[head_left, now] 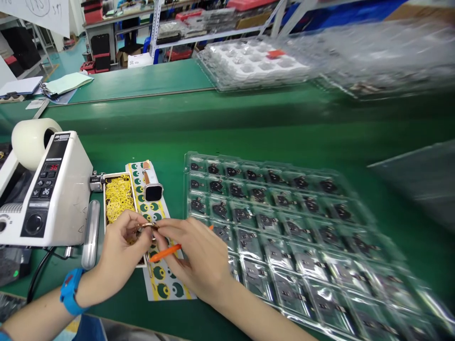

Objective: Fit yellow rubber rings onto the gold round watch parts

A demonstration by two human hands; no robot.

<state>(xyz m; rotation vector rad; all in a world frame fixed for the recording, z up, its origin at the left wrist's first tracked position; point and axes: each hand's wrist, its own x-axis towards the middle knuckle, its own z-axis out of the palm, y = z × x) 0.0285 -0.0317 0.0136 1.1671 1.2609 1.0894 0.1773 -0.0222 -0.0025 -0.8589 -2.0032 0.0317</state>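
Note:
Over the sticker sheet (162,290), my left hand (122,255) pinches a small metallic part (148,226), whose details are too small to tell. My right hand (199,255) has its fingertips on the same part and also holds an orange pen-like tool (165,253) between its fingers. Just beyond the hands, a watch-like device (153,191) with a dark screen lies on the sheet. Beside it is a box of yellow rings (119,196), partly hidden by my left hand. To the right, a clear tray (187,189) holds dark small parts in its compartments.
A white tape dispenser (67,189) stands at the left on the green table (149,132), near a silver rounded bar (91,234). Clear trays (227,80) are stacked at the back. A translucent sheet (423,175) is at the right edge.

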